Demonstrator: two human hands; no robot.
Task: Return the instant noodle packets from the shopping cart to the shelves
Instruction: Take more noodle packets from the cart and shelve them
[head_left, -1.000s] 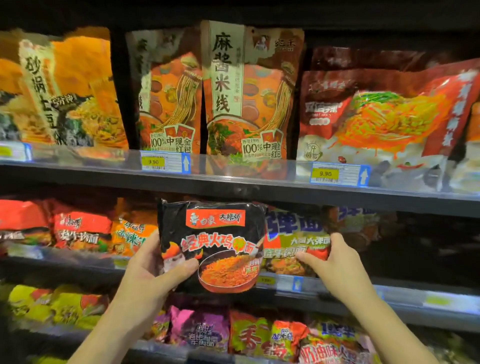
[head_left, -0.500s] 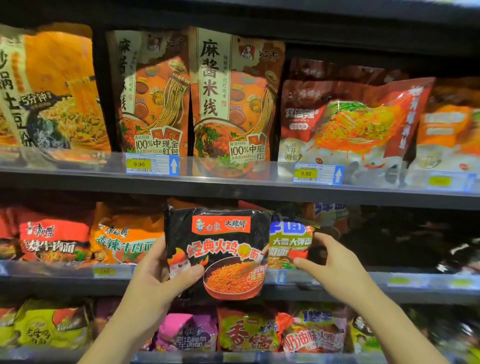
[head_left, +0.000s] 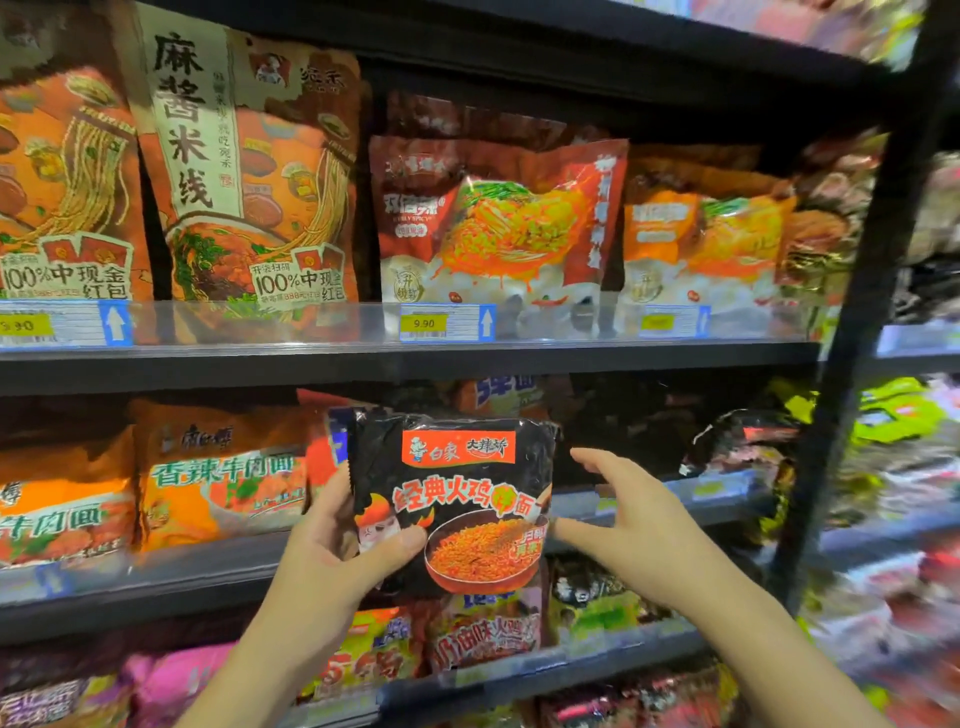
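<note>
A black instant noodle packet (head_left: 457, 499) with an orange label and a picture of red noodles is held upright in front of the middle shelf (head_left: 208, 566). My left hand (head_left: 332, 561) grips its lower left corner, thumb across the front. My right hand (head_left: 634, 519) is open just to the packet's right, fingers spread, its thumb near the packet's right edge. A dark gap on the middle shelf lies behind my right hand, with black packets (head_left: 743, 441) further right.
Orange beef noodle packets (head_left: 223, 478) fill the middle shelf at left. Tall noodle bags (head_left: 249, 176) stand on the upper shelf (head_left: 415, 358) behind price tags. More packets (head_left: 483, 634) sit on the lower shelf. A black upright post (head_left: 852, 332) bounds the shelves at right.
The view has shifted right and closer to the shelves. My right hand has let go of the blue-labelled packet on the shelf and now hovers open beside the black packet.
</note>
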